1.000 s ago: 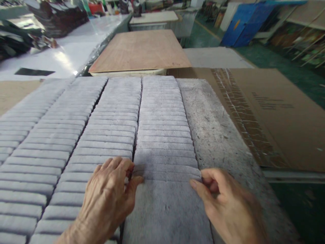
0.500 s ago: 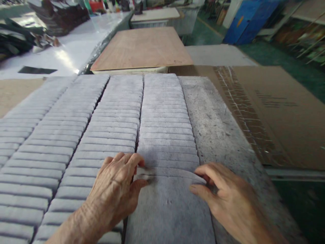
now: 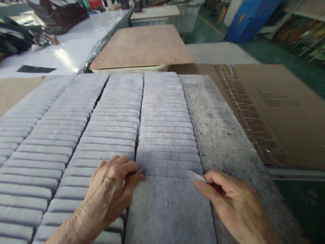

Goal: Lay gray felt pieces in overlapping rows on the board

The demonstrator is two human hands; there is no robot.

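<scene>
Overlapping pale grey fabric pieces (image 3: 165,128) lie in a long column before me, each one's edge showing below the one above. My left hand (image 3: 114,189) pinches the left corner of one grey fabric piece (image 3: 172,172) between thumb and fingers. At the same piece's right corner, slightly lifted, the thumb and forefinger of my right hand (image 3: 228,203) are closed on it. Below it a wide grey piece (image 3: 170,210) lies flat toward me. More columns of the same overlapping pieces (image 3: 109,135) run alongside on the left.
Right of the columns is a bare strip of speckled grey board (image 3: 210,112), then a taped cardboard sheet (image 3: 286,115). A plywood board (image 3: 144,47) lies beyond. At the back left is a white table (image 3: 73,44) with dark items; a blue cabinet (image 3: 250,20) stands on the far floor.
Both hands have closed their thumbs and fingers onto the corners of the fabric piece. My left hand has shifted slightly left, my right slightly down and right.
</scene>
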